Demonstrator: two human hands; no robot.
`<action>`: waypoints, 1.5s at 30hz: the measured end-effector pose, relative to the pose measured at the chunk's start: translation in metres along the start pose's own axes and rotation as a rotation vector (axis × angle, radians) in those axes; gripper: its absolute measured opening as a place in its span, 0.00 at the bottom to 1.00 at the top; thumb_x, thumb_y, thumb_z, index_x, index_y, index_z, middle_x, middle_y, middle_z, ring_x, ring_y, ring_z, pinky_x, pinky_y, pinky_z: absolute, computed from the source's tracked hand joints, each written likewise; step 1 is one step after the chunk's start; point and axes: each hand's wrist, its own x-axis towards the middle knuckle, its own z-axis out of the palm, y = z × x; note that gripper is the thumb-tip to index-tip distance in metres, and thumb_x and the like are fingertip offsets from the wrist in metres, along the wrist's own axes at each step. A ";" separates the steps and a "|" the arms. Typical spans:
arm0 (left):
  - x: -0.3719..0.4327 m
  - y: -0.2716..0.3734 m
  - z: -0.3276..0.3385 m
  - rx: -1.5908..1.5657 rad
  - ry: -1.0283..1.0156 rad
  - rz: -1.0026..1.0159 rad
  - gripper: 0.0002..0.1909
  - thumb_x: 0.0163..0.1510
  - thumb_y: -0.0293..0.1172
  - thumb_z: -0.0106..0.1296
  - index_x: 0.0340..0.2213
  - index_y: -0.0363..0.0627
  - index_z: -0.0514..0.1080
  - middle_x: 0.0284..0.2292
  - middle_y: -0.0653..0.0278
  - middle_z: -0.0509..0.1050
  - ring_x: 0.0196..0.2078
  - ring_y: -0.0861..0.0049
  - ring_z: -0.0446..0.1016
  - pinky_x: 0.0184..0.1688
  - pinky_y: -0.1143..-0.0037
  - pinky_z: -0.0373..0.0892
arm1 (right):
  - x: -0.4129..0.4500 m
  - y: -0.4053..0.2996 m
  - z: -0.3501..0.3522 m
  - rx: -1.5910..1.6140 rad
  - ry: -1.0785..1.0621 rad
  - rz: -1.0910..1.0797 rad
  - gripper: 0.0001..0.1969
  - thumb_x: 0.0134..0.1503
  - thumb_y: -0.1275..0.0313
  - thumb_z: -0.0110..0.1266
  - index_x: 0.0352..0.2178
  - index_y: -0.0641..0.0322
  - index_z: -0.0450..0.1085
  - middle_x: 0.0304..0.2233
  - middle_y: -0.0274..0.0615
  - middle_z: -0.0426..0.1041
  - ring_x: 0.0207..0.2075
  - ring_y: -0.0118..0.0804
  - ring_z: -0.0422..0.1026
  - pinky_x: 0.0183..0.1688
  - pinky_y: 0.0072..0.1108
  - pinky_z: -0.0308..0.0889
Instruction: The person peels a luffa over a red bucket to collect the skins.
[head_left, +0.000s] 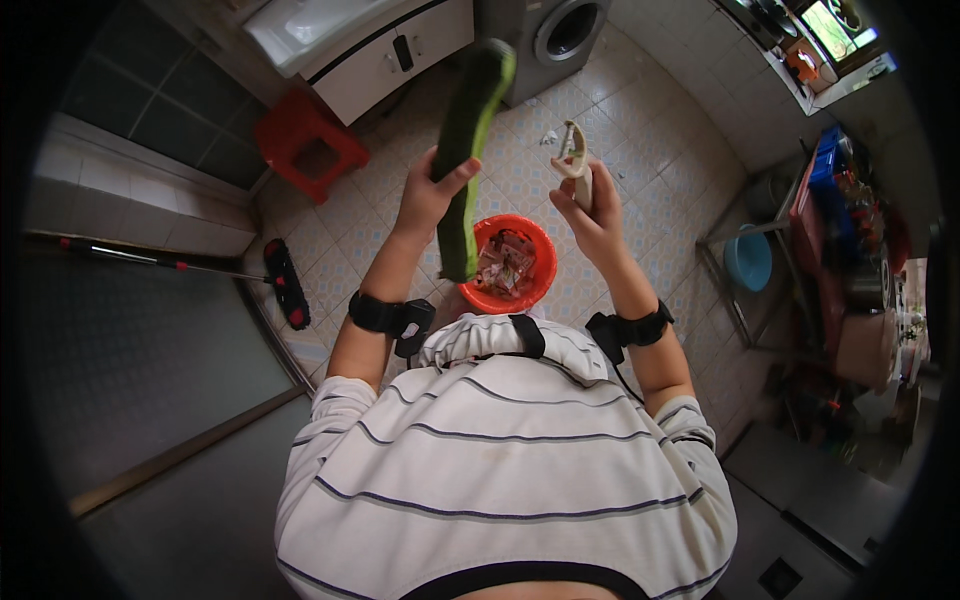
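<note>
My left hand (429, 193) grips a long, dark green gourd (465, 120) around its middle, thumb across the front. A pale green strip without skin runs down the gourd's right side. In my right hand (598, 206) is a cream-coloured vegetable peeler (576, 161), its blade end pointing up and away from me. The peeler and the gourd are apart. Below and between my hands stands a red bin (551, 262) with a liner and scraps of rubbish inside. The gourd's lower end hangs over the bin's left rim in this view.
A red plastic stool (304, 142) stands at the left, near a white cabinet (375, 67) and a washing machine (566, 34). A floor brush (286, 285) leans at the left. On the right is a metal rack (739, 300) with a blue basin (748, 259).
</note>
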 end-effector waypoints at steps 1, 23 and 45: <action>0.000 -0.002 -0.004 0.102 -0.067 -0.006 0.20 0.43 0.41 0.60 0.31 0.39 0.69 0.25 0.71 0.69 0.28 0.86 0.65 0.31 0.82 0.63 | 0.006 -0.012 0.002 0.001 -0.006 -0.002 0.14 0.46 0.79 0.53 0.37 0.61 0.63 0.35 0.37 0.68 0.35 0.26 0.66 0.34 0.19 0.61; 0.027 0.031 0.012 0.930 -0.980 -0.106 0.27 0.33 0.45 0.62 0.32 0.37 0.72 0.27 0.57 0.74 0.28 0.70 0.72 0.31 0.75 0.66 | -0.005 0.030 -0.035 -0.378 -0.613 0.243 0.31 0.29 0.69 0.67 0.38 0.63 0.63 0.31 0.41 0.69 0.34 0.33 0.68 0.37 0.22 0.64; 0.013 0.019 0.002 -0.866 -0.274 0.213 0.28 0.49 0.53 0.46 0.45 0.46 0.61 0.43 0.58 0.66 0.49 0.68 0.63 0.53 0.65 0.56 | -0.032 0.022 -0.020 0.291 -0.297 0.376 0.30 0.28 0.76 0.67 0.33 0.56 0.56 0.28 0.28 0.56 0.33 0.23 0.59 0.37 0.17 0.55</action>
